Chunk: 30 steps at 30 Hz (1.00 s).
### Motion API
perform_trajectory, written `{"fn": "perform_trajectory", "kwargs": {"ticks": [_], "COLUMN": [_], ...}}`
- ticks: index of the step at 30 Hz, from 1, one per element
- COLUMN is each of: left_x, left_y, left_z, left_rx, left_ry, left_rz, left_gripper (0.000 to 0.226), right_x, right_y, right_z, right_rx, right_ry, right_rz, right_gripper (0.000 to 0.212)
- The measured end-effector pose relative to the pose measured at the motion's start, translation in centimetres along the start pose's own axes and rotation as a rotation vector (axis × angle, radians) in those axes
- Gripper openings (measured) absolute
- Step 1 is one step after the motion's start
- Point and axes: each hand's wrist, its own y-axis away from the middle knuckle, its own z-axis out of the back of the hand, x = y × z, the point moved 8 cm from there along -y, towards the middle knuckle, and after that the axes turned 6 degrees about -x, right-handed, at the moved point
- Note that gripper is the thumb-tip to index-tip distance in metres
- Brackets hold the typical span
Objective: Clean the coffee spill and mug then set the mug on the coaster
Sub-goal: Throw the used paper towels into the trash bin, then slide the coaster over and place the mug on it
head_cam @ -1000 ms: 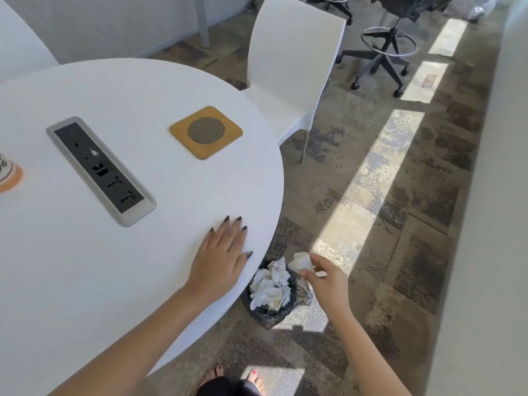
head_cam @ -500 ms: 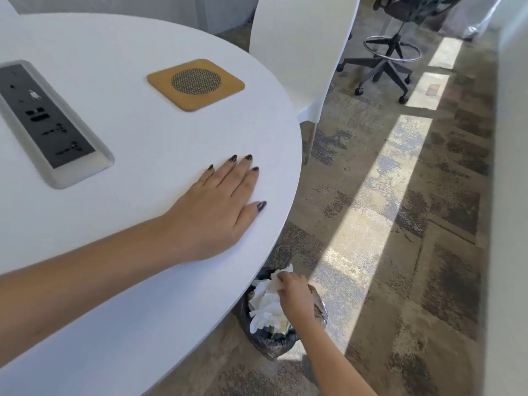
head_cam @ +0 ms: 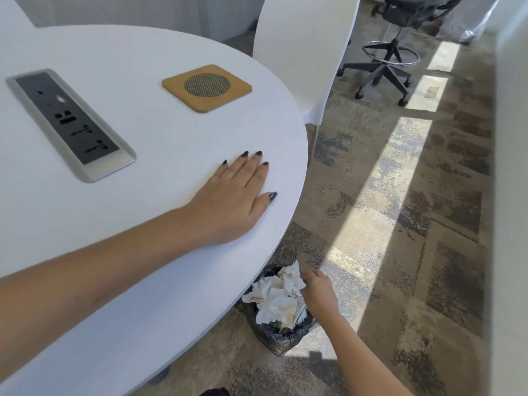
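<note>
The left hand (head_cam: 228, 204) lies flat on the white desk (head_cam: 143, 252) near its rim, fingers straight and spread, probably bracing the body while the person leans down. Below that rim, the right hand (head_cam: 318, 292) reaches into a black-lined bin (head_cam: 274, 335) full of crumpled tissues (head_cam: 277, 298); it touches the top wad, but whether its fingers grip it or have let go I cannot tell. The coaster (head_cam: 207, 87) sits bare on the desk, beyond the left hand, beside the socket panel (head_cam: 70, 124). The mug is out of view.
</note>
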Motion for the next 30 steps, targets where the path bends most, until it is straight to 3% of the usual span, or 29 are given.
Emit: {"fn": "perform_trajectory", "kwargs": {"ticks": [6, 16, 20, 30], "left_x": [-0.2, -0.1, 0.0, 2.4], "left_y": [0.6, 4.2, 6.0, 9.7], "left_z": [0.1, 2.1, 4.8, 12.4], "left_rx": [0.054, 0.139, 0.128, -0.023], "left_ry": [-0.01, 0.048, 0.081, 0.278], "left_rz": [0.011, 0.158, 0.233, 0.424], "left_gripper": [0.062, 0.069, 0.072, 0.04], "right_x": [2.1, 11.6, 17.8, 26.3], "right_y": [1.5, 4.2, 5.6, 9.6], "right_z": [7.3, 25.8, 29.1, 29.3], "right_rx": [-0.078, -0.411, -0.35, -0.076], "right_ry": [-0.111, -0.361, -0.364, -0.24], "right_rz": [-0.041, -0.013, 0.156, 0.397], "right_gripper": [0.033, 0.022, 0.023, 0.025]}}
